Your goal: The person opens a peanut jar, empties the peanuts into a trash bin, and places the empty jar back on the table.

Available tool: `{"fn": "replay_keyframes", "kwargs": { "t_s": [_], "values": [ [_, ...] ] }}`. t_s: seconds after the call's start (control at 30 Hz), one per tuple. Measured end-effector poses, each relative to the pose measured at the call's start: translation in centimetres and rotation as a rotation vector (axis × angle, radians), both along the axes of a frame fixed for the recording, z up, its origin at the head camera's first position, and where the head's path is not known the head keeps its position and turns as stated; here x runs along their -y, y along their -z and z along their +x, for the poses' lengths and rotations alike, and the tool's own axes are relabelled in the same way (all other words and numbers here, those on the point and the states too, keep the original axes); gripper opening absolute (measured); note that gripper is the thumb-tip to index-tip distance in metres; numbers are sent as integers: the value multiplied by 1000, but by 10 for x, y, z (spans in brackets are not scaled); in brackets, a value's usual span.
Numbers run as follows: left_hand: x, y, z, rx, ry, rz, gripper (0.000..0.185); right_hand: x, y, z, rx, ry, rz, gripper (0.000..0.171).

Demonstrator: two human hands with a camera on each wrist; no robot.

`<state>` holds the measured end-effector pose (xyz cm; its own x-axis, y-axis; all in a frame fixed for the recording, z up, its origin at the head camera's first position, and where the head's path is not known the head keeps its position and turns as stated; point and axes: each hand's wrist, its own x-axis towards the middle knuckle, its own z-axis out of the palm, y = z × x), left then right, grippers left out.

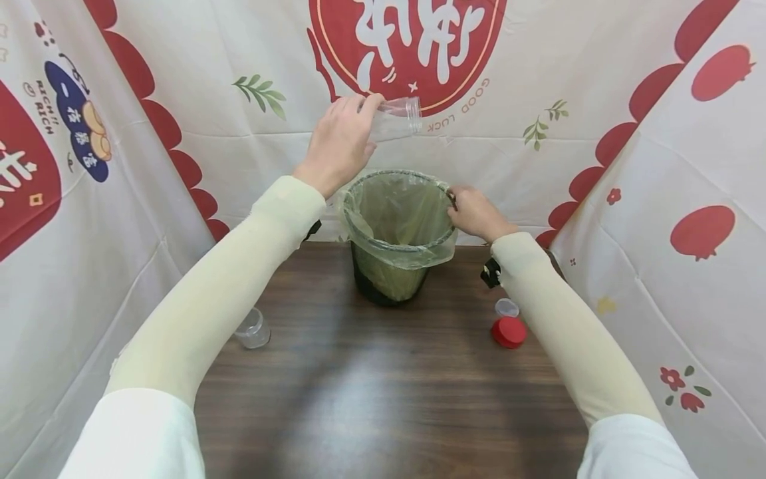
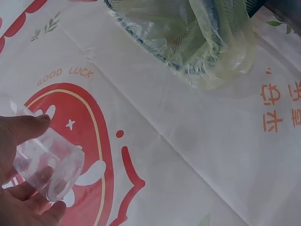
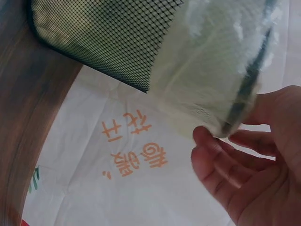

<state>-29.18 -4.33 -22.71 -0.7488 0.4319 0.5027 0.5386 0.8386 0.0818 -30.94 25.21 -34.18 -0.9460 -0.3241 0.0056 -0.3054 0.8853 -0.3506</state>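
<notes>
My left hand [image 1: 340,143] is raised above a black mesh waste bin [image 1: 391,283] and grips a clear plastic jar [image 1: 396,120] lying on its side, mouth pointing right. In the left wrist view the thumb and fingers [image 2: 23,129] wrap the jar [image 2: 47,162], with the bin [image 2: 188,28] beyond it. The bin is lined with a pale green bag [image 1: 395,213]. My right hand [image 1: 473,213] holds the bin's right rim. In the right wrist view the rim and bag [image 3: 211,70] pass between the thumb and fingers of that hand [image 3: 254,160].
The bin stands at the far edge of a dark wooden table [image 1: 383,386]. A small clear jar [image 1: 253,329] sits at the left, and a red cap [image 1: 509,332] with a clear lid [image 1: 507,307] sits at the right. Printed cloth walls [image 1: 658,166] close in three sides.
</notes>
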Motion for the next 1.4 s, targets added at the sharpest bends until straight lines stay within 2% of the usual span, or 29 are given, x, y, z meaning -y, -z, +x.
{"fn": "replay_keyframes", "kwargs": {
  "t_s": [0.23, 0.4, 0.53, 0.67, 0.97, 1.13, 1.4],
  "values": [
    [2, -1, 5, 26, -22, 85, 69, -3, -18, 7, -40, 37, -19, 58],
    [5, 8, 11, 14, -19, 143, 70, -3, -28, 16, -99, 48, -33, 57],
    [10, 17, 15, 62, -18, 240, 70, -3, -34, 25, -131, 51, -41, 58],
    [18, 27, 22, 90, -25, 343, 68, -2, -38, 38, -161, 43, -56, 59],
    [32, 54, 46, 49, 6, 461, 65, -7, -39, 75, -255, 42, -102, 58],
    [35, 72, 59, 53, 16, 521, 65, -12, -34, 92, -298, 46, -89, 58],
    [39, 101, 77, 77, -14, 650, 68, -19, -21, 116, -359, 24, -91, 58]
  ]
}}
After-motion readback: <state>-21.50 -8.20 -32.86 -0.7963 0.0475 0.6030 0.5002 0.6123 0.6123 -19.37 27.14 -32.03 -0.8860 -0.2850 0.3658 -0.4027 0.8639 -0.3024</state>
